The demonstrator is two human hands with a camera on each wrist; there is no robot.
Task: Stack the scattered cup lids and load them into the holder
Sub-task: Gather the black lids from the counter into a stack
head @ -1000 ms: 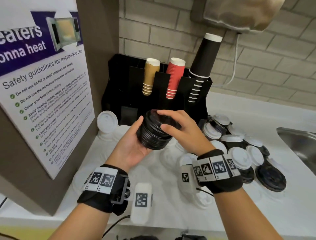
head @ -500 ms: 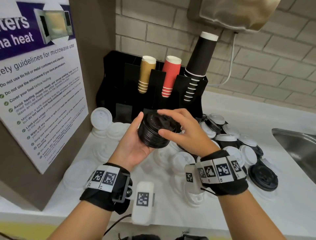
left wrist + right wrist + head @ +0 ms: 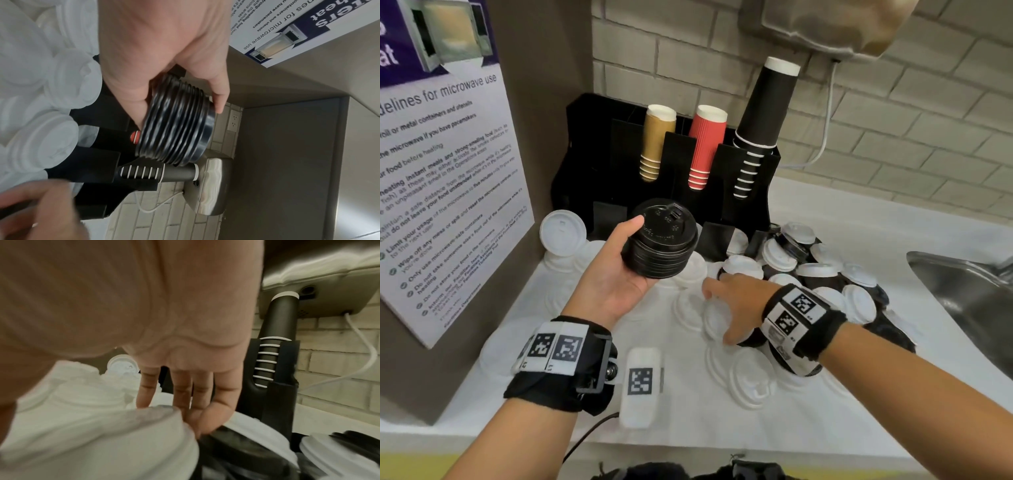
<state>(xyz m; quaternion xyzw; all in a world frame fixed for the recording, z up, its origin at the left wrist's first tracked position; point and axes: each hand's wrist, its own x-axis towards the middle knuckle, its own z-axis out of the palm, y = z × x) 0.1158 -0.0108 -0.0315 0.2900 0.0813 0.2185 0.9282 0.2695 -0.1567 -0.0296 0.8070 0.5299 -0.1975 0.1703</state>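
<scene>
- My left hand (image 3: pixel 616 277) gripped the stack of black lids (image 3: pixel 659 240) at frame centre, before the holder (image 3: pixel 599 164).
- My right hand (image 3: pixel 736 301), fingers loosely extended, reached among scattered white lids (image 3: pixel 750 380), lower right.

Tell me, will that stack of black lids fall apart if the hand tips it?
Probably not easily: the stack of black lids looks tightly nested, rims close together. The left hand holds it from one side only, so it likely feels light. Thin plastic rims could flex or slip if squeezed hard.
</scene>
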